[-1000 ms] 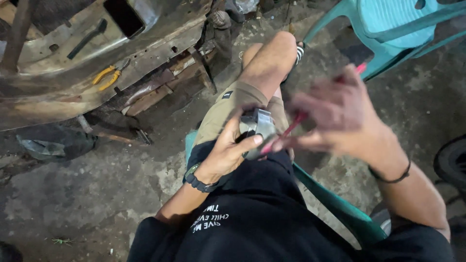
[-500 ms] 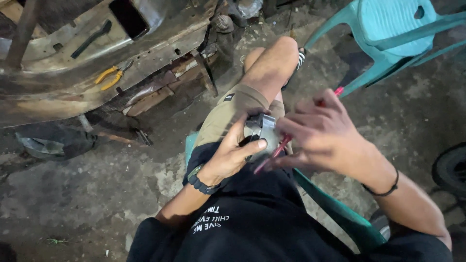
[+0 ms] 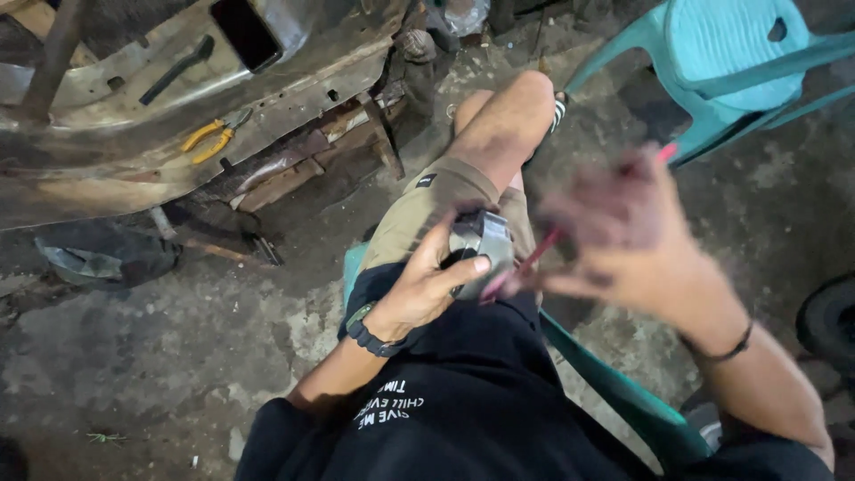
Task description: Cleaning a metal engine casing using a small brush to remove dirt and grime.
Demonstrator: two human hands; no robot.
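Metal part [image 3: 481, 245], greyish and roundish, sits on our lap over the khaki shorts [image 3: 427, 200], with our left hand [image 3: 427, 285] wrapped around it, fingers closed on its edge. Our right hand [image 3: 623, 236] is a motion blur just beside it, pinching a thin red tool [image 3: 534, 258] whose tip touches the part. Further out we've got yellow-handled pliers [image 3: 212, 135] on the rusty car body [image 3: 134, 169] and 1 teal plastic chair [image 3: 721, 53].

**Stained Concrete Floor, Rusted Panel**

A dirty concrete floor [image 3: 178, 356] carried a rusted metal body panel [image 3: 116, 169], scrap wood [image 3: 285, 174] beneath its edge, and a teal plastic chair [image 3: 730, 53]. On the panel lay yellow-handled pliers [image 3: 214, 135] and a dark wrench [image 3: 175, 69].
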